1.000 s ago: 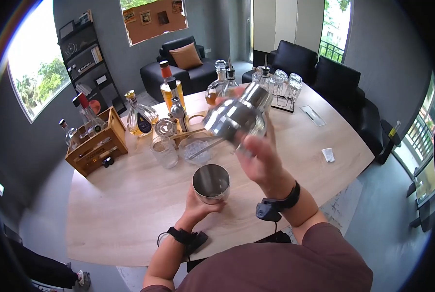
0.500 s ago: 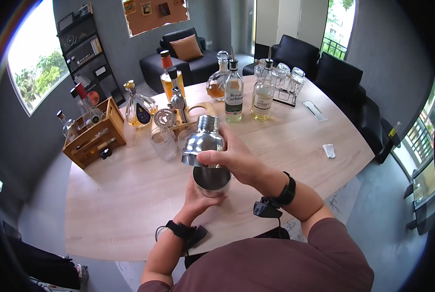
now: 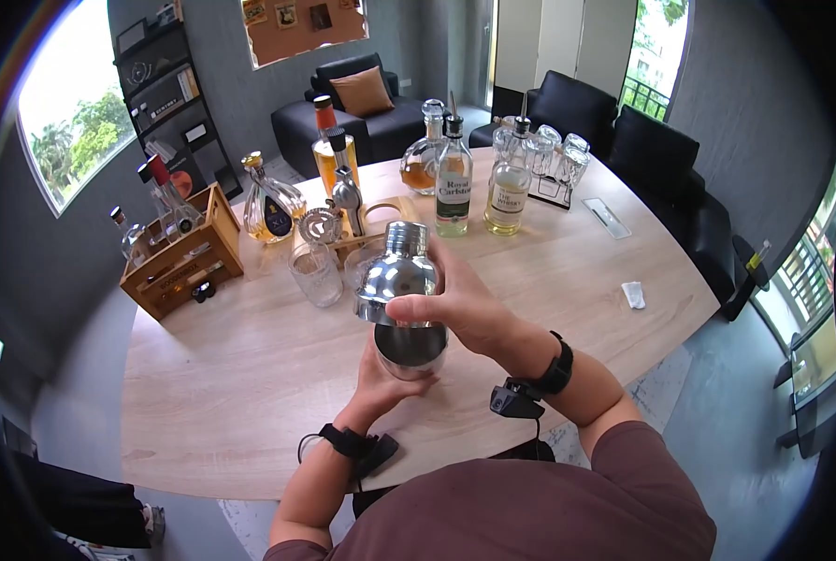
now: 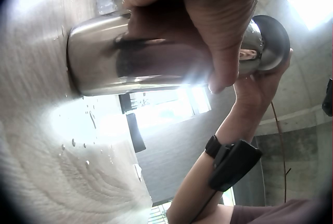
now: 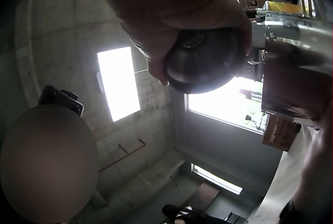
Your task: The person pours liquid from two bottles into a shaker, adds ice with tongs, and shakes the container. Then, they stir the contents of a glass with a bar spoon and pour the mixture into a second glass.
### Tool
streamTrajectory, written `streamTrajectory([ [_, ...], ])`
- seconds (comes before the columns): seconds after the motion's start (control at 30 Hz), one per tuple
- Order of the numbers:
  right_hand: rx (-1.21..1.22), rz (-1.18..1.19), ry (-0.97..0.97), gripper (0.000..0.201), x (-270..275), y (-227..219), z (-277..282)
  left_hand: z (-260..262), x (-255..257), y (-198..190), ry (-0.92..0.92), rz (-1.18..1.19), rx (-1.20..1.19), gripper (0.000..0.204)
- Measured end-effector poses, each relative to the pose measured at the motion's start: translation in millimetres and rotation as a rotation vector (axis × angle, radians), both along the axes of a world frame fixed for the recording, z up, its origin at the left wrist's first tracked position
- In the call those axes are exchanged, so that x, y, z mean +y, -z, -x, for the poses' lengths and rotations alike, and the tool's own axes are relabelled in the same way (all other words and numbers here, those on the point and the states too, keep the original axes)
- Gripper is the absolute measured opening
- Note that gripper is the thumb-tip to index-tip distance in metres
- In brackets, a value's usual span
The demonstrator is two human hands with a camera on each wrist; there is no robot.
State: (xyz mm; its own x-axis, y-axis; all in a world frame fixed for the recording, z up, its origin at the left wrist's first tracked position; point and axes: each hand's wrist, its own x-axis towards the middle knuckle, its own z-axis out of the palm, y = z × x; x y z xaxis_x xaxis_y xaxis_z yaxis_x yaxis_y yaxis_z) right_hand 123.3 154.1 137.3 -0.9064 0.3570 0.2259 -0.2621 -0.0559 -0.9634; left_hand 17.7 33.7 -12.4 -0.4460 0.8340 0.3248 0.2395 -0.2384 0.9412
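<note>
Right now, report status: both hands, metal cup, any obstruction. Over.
Left hand gripping metal cup, upright on table. Right hand holding shaker top over cup. No obstruction seen.

Grey walls (image 3: 418, 56), black armchair (image 3: 367, 117) with tan cushion (image 3: 363, 92), dark shelf (image 3: 167, 103), bright window (image 3: 72, 112)

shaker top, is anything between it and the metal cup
Nothing visible stands between the shaker top in the right hand and the metal cup in the left hand; the clear glass stands off to the left.
</note>
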Motion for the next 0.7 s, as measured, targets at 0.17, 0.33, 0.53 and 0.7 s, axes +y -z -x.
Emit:
streamTrajectory([
  [0.17, -0.011, -0.002, -0.020, 0.086, -0.9, -4.8, -2.4, 3.4, 0.5, 2.5, 0.057, 0.106, -0.054, 0.097],
  [0.33, 0.056, -0.308, 0.063, 0.085, -5.0, 3.1, -3.5, 0.2, -3.0, -5.1, 0.088, 0.096, -0.069, 0.090],
  [0.53, 0.130, -0.379, 0.140, 0.088, -7.7, -0.4, -8.6, -8.2, -3.5, -11.7, 0.021, 0.013, -0.131, 0.071],
  [0.7, 0.081, -0.169, 0.039, 0.089, -0.7, 1.6, -4.3, -2.4, -2.9, -8.0, 0.098, 0.104, -0.125, 0.078],
])
